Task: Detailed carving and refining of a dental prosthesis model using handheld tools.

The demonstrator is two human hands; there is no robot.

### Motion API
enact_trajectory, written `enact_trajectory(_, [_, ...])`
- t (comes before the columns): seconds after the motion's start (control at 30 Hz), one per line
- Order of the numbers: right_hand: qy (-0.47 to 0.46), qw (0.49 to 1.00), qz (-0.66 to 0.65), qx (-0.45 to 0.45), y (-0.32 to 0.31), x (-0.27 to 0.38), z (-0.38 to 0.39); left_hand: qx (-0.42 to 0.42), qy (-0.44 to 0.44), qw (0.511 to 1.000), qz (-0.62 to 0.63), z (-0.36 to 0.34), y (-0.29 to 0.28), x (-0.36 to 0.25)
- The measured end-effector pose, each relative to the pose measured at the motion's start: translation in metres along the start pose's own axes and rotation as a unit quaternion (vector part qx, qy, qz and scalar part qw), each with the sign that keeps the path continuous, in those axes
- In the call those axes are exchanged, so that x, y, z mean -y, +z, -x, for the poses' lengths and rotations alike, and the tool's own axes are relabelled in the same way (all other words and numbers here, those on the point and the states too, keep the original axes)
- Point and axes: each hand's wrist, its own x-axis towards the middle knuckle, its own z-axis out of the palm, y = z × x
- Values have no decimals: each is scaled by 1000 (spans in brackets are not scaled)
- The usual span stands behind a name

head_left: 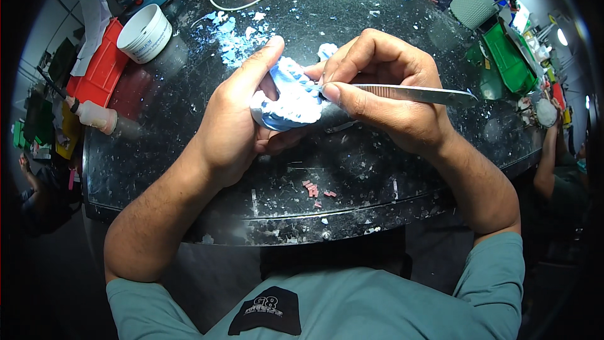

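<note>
My left hand [229, 107] is wrapped round a pale blue plaster dental cast [286, 91], with the thumb up along its far side and the fingers underneath. The cast is held above the dark table, its bumpy, tooth-like face partly toward me. In my right hand [393, 82] is a flat metal scalpel [418, 93] with a ridged grip, pinched between thumb and fingers. Its handle sticks out to the right, and its working end meets the cast's right side, mostly hidden by my fingertips. Blue and white plaster shavings [236, 38] lie scattered beyond the cast.
Small pink pieces [311, 189] lie near the table's front edge. At left are a white tub [141, 34], a red bin [100, 66] and a bottle [94, 116]. A green tray [508, 56] and a tool cup [473, 6] are at right. Other people's arms show at both sides.
</note>
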Motion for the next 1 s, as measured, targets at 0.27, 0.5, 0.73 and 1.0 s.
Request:
enact_trajectory(0.27, [-6, 1000, 20, -2, 1, 0, 0, -30, -5, 1000, 2, 0, 4, -1])
enact_trajectory(0.5, [-2, 1000, 27, 10, 0, 2, 0, 18, 1, 1000, 24, -1, -2, 2])
enact_trajectory(0.73, [8, 1000, 8, 7, 0, 2, 0, 5, 7, 1000, 6, -1, -2, 1])
enact_trajectory(1.0, [-11, 1000, -8, -8, 1, 3, -2, -51, 32, 998, -18, -1, 4, -1])
